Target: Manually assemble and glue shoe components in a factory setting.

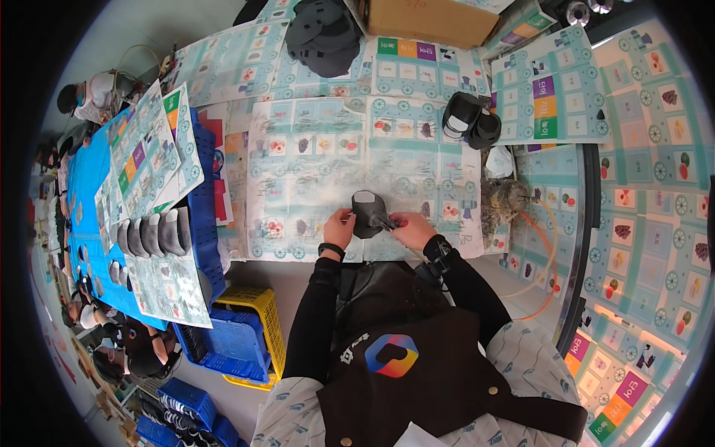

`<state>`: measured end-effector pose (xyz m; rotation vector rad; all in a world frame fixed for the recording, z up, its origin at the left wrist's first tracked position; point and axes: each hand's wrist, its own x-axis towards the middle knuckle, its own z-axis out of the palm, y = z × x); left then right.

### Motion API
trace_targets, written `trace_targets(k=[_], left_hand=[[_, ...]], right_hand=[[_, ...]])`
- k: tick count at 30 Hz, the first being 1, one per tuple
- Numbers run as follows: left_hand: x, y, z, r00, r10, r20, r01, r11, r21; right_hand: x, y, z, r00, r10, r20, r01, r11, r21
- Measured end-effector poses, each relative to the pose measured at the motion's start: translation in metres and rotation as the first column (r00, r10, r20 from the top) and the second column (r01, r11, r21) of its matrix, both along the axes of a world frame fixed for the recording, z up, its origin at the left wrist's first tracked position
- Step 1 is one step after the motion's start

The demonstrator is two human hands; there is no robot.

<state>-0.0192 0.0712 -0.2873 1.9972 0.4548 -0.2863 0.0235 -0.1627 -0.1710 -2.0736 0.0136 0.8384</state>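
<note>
Over the paper-covered worktable [305, 175], directly in front of me, is a dark grey, rounded shoe part [365, 205] with a pale patch at its far end. My left hand [339, 229] pinches its left edge between thumb and fingers. On the other side, my right hand [414, 231] is closed around a small dark tool with red on its handle [399, 222]. The tool's tip lies against the near right side of the shoe part. Its exact kind is too small to make out.
Two black shoe parts [471, 121] sit at the right, by a dusty round container [508, 195] and an orange hose [547, 246]. Dark grey pieces [325, 37] are heaped at the back beside a cardboard box [432, 21]. Blue crates [234, 344] and several curved grey pieces [155, 235] are left.
</note>
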Motion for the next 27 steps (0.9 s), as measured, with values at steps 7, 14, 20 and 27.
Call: trace_targets(k=[7, 14, 20, 27], left_hand=[[0.003, -0.002, 0.005, 1.0, -0.007, -0.008, 0.007, 1.0, 0.0], [0.0, 0.001, -0.007, 1.0, -0.008, -0.01, 0.008, 1.0, -0.024], [0.003, 0.003, -0.011, 0.999, 0.011, -0.036, -0.015, 0.993, -0.114], [0.002, 0.003, -0.015, 0.999, 0.007, -0.034, -0.012, 0.991, -0.136]], right_hand=[[-0.002, 0.004, -0.011, 0.989, -0.023, 0.147, 0.028, 0.999, -0.034], [-0.01, -0.008, -0.023, 0.994, 0.001, -0.106, 0.006, 0.998, 0.064], [-0.012, -0.005, -0.015, 0.998, -0.066, -0.005, 0.066, 0.997, -0.026], [-0.009, -0.002, 0.011, 0.982, 0.025, -0.187, -0.038, 0.997, -0.067]])
